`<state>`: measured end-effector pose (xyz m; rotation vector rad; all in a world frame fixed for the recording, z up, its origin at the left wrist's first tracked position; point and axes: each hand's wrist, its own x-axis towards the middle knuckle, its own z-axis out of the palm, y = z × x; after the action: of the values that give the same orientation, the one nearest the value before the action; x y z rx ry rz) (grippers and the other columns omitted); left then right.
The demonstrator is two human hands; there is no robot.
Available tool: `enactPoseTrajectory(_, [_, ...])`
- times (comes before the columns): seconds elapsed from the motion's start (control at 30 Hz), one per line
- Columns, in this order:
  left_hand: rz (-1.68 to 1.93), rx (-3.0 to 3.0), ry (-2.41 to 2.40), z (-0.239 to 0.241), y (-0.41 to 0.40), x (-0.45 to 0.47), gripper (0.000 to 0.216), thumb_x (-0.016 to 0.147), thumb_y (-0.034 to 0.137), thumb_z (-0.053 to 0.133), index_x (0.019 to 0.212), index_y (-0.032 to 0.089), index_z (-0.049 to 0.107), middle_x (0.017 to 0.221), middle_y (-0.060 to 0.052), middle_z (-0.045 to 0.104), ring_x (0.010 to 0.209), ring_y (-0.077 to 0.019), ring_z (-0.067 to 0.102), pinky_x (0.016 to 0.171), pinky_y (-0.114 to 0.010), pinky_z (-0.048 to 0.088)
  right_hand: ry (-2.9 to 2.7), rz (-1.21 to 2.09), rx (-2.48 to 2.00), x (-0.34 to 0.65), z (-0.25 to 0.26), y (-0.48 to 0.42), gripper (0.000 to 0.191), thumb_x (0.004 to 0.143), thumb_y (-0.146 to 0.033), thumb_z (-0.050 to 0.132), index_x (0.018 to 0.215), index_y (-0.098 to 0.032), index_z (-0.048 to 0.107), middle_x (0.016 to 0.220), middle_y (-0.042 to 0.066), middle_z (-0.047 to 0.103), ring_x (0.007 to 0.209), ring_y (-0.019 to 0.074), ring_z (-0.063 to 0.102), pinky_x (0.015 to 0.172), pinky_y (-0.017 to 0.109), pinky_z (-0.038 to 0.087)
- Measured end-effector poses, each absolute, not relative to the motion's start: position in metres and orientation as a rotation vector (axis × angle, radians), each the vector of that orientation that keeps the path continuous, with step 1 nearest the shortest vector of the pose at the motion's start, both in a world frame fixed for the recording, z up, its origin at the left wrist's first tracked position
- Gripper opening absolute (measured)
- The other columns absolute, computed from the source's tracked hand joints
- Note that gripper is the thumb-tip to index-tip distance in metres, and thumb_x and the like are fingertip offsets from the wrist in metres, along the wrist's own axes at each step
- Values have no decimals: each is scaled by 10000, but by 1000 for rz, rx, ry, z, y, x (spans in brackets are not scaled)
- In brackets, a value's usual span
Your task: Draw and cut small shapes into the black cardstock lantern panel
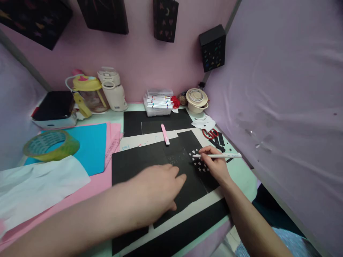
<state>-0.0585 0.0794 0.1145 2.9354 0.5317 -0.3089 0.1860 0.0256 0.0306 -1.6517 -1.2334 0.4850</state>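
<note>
A large sheet of black paper [134,167] lies on the table, with small white stars and hearts [199,166] on its right part. My right hand [215,166] grips a white pen [227,155], its tip at the stars and hearts. Over the middle of the sheet is my left hand [160,189], slightly blurred, fingers apart and nothing in them. Whether it touches the paper I cannot tell. A pink utility knife [165,134] lies beyond it, near the sheet's far edge. Faint white marks show on the paper between the hands.
Red scissors [210,134] and black scraps lie at the right. At the back stand a box of markers [159,103], a lidded bowl [197,100], a cream bottle [114,91] and a yellow-lidded jug [89,92]. A tape roll [50,145] rests on blue paper [92,146]. Black boxes hang above.
</note>
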Motion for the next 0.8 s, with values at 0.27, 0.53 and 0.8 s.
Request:
enactPoseTrajectory(0.27, [-558, 2835, 720, 57, 51, -16, 869, 812, 584, 630, 1491, 136, 327, 1558, -231, 175, 1417, -470, 188, 1095, -632, 271, -1175, 681, -1706, 187, 24, 36, 116, 805, -244, 591, 708, -216, 533, 613, -25, 615, 530, 134, 524, 506, 248, 403])
enactPoseTrajectory(0.53, [-518, 2803, 762, 47, 49, -13, 872, 807, 598, 625, 1486, 134, 335, 1540, -248, 195, 1405, -475, 203, 1044, -628, 365, -1207, 531, -1659, 182, 4, 37, 187, 817, -224, 582, 649, -217, 501, 605, -25, 573, 576, 139, 527, 578, 271, 417])
enactPoseTrajectory(0.8, [-452, 2832, 746, 41, 51, -14, 855, 773, 603, 662, 1462, 167, 404, 1556, -189, 210, 1380, -497, 256, 1005, -644, 415, -1258, 455, -1660, 181, -1, 35, 196, 841, -221, 562, 662, -226, 482, 617, -19, 554, 586, 150, 520, 592, 290, 420])
